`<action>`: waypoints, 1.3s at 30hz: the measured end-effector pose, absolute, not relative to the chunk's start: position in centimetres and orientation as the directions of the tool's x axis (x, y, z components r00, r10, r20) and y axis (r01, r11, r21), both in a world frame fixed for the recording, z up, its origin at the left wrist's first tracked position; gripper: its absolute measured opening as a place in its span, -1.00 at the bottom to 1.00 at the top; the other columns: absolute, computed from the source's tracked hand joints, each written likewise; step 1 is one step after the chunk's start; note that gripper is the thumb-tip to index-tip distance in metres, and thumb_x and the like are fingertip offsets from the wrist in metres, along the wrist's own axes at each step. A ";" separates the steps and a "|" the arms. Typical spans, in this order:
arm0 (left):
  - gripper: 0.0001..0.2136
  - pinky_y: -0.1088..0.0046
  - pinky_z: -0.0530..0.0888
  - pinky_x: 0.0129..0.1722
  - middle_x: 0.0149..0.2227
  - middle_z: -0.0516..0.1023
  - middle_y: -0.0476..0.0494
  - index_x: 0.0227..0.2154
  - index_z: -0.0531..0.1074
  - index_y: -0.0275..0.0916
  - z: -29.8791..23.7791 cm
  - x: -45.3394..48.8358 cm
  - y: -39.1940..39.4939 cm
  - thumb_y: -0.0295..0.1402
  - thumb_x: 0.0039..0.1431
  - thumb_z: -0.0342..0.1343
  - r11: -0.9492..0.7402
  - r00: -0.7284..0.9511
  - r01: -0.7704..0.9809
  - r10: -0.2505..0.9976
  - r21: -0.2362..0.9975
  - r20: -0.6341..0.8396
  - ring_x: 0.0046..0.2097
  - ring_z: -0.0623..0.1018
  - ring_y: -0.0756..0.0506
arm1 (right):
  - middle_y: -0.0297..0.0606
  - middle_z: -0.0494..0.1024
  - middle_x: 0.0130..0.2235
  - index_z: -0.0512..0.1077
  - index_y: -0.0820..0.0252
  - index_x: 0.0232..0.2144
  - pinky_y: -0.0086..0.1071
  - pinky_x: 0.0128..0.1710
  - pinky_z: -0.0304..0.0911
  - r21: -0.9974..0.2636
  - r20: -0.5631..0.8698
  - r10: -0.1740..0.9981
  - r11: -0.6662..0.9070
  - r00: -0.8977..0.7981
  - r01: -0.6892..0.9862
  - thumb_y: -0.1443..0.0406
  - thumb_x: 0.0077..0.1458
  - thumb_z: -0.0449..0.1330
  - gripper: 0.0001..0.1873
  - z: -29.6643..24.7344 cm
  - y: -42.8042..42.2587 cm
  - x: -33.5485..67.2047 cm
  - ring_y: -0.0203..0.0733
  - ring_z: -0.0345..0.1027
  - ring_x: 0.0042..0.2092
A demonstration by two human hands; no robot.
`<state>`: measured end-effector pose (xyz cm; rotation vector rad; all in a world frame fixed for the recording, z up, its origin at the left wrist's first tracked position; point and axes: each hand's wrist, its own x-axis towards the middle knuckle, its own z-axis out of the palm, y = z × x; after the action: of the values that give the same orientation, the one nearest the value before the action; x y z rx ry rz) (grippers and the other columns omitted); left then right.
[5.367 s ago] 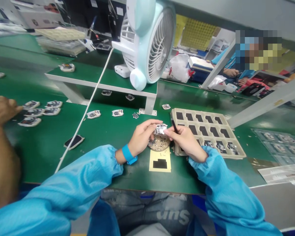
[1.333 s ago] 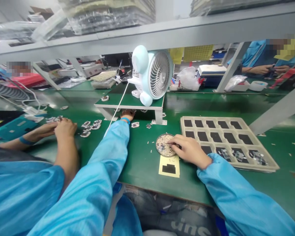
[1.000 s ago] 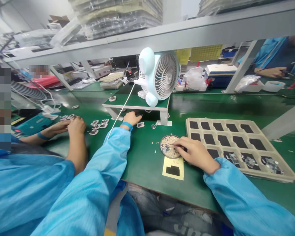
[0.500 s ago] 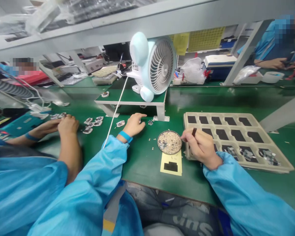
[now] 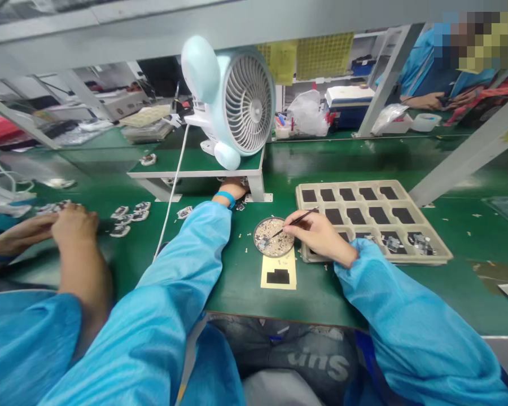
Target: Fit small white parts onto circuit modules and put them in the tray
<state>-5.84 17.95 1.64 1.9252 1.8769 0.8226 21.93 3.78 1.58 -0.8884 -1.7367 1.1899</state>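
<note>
Thin dark tool sits in the right hand, pinched tight between the thumb and fingers. Its tip points down into the round dish, close to a silver bit; it is too small to tell if they touch. Tiny pale and dark bits fill the dish, which is on the green counter, back from the front edge. Yellow paper with a black shape on it lies just in front of the dish.

The left hand is under the front edge of a small stand, near its right leg. Its fingers are hidden, so nobody can tell how open it is or what it holds. The gap there is low. A fan stands on top.

On the right, the tray has its left edge near the dish. The right wrist is over its front left corner. Left of the dish, green counter shows as far as the blue sleeve, with a few tiny pale bits.
</note>
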 end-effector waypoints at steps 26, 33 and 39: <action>-0.60 0.44 0.52 -0.11 -0.03 0.63 -0.14 0.02 0.52 -0.25 -0.2 -1.9 2.4 -0.47 0.09 0.34 -0.317 0.295 0.347 0.930 0.883 0.218 -0.12 0.58 -0.07 | -0.33 0.66 -0.26 0.56 0.11 -0.26 -0.19 -0.03 0.29 -0.667 0.349 0.637 0.684 -0.687 0.296 0.27 0.18 0.37 -0.91 1.0 1.3 21.7 -0.18 0.53 -0.17; -0.58 0.41 0.50 -0.14 -0.05 0.63 -0.16 0.01 0.54 -0.24 -0.3 -2.0 2.6 -0.48 0.05 0.36 -0.272 0.290 0.321 0.940 0.907 0.180 -0.14 0.57 -0.08 | -0.25 0.66 -0.27 0.55 0.13 -0.31 -0.19 -0.11 0.46 -0.860 0.368 0.796 0.487 -0.480 0.149 0.28 0.16 0.38 -0.92 1.6 1.4 21.8 -0.15 0.56 -0.19; -0.63 0.45 0.50 -0.27 -0.10 0.63 -0.22 -0.05 0.55 -0.27 0.9 -2.2 2.6 -0.17 0.15 0.34 0.037 0.269 0.024 0.962 0.999 -0.042 -0.19 0.58 -0.09 | -0.24 0.65 -0.30 0.54 0.11 -0.32 -0.15 -0.18 0.48 -0.792 0.571 0.801 0.595 -0.179 0.139 0.36 0.11 0.39 -0.91 1.5 2.0 22.2 -0.11 0.56 -0.23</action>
<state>-2.24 2.61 0.88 1.3106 1.0383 0.9687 22.24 2.00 1.51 -0.7894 -1.6720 0.7169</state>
